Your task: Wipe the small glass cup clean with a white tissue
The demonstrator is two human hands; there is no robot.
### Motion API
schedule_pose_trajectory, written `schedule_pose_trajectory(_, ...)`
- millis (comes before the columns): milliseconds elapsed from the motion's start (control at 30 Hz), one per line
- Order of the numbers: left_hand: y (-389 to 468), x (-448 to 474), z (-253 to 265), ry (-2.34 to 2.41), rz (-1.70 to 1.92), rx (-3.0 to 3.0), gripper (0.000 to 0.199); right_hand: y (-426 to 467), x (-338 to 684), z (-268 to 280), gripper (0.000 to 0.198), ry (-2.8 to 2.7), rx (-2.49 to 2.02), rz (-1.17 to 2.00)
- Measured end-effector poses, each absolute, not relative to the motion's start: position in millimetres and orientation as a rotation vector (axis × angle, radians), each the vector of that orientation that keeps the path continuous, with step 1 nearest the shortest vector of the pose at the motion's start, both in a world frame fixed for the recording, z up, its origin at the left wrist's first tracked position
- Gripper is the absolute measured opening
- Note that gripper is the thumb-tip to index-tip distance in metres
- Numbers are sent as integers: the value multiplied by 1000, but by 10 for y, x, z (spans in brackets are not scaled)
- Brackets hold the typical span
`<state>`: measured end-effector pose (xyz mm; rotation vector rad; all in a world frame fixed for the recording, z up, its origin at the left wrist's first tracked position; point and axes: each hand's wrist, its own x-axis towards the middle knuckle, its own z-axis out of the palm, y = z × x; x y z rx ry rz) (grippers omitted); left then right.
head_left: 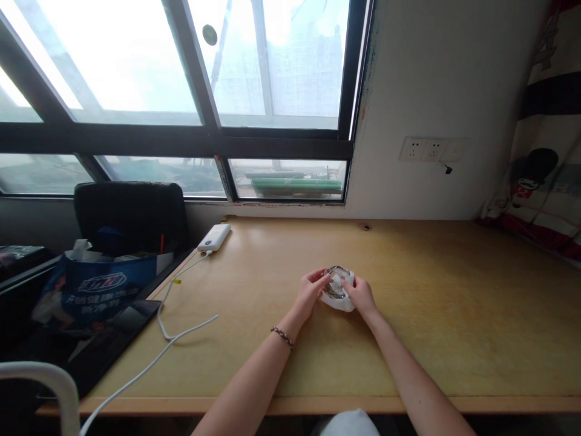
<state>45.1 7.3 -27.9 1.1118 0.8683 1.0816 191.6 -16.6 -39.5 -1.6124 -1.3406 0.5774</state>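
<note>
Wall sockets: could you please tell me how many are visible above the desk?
3, as far as I can tell: a row of white plates on the wall right of the window, left socket, middle socket and a paler right plate that is too washed out to confirm.

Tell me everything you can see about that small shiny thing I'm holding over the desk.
The shiny object is small, roundish and silvery, with glinting, reflective facets like glass or metal; what it is exactly cannot be told. It sits on or in a white cloth that bunches beneath it. The left hand pinches its left side with the fingertips, the right hand grips its right. It is held just above, or on, the wooden desk, near its middle.
</note>
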Motion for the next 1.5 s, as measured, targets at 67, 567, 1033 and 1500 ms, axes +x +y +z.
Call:
schedule_pose_trajectory(67, 71, 451, -271, 851, 1077, 1092, 48, -145, 1886, -448, 30, -1327, -1633, 645)
schedule_pose_trajectory(567, 36, 511, -338, 572, 961, 1182, 39, -216, 1843, -377, 38, -1383, -1686, 386)
schedule_pose_trajectory(1033, -13, 564, -325, 564, 920, 1263, 55, -160, 1866, -440, 36, -1289, -1883, 435)
schedule_pose_trajectory(1500, 112, 520, -449, 638, 985, 946, 52, -291, 1812, -273, 41, -1503, -1599, 335)
